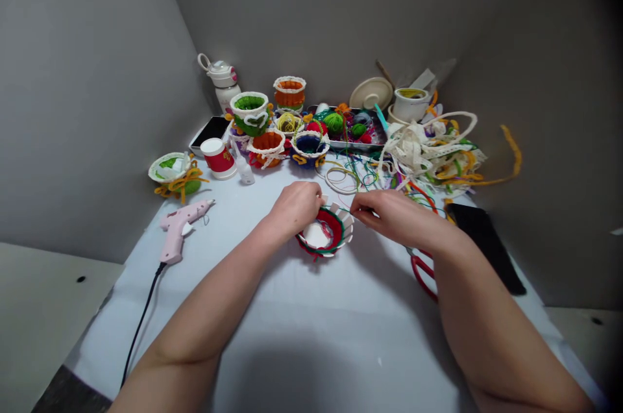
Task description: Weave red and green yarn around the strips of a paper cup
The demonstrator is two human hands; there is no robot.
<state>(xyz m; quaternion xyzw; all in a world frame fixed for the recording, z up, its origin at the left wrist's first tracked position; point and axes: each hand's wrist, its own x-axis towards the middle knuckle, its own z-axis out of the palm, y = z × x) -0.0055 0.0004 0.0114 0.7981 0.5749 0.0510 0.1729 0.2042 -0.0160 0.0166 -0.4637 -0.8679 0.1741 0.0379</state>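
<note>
A small white paper cup (348,229) sits on the white-covered table with its wall cut into upright strips. Red and dark green yarn is woven around the strips, and a red knot hangs at the near side. My left hand (298,206) is closed on the cup's left rim; its fingertips are partly hidden. Just right of the cup, my right hand (382,210) pinches a strand of green yarn (343,209) that runs to the strips. Below my right forearm lie red-handled scissors (422,275), partly covered by the arm.
At left lie a pink glue gun (182,226) with a black cord and a red-and-white paper cup (219,160). Finished yarn baskets (267,148) stand behind. A tray (372,145) holds yarn balls. Lace and ribbons (423,150) pile up at right, near a black phone (484,244).
</note>
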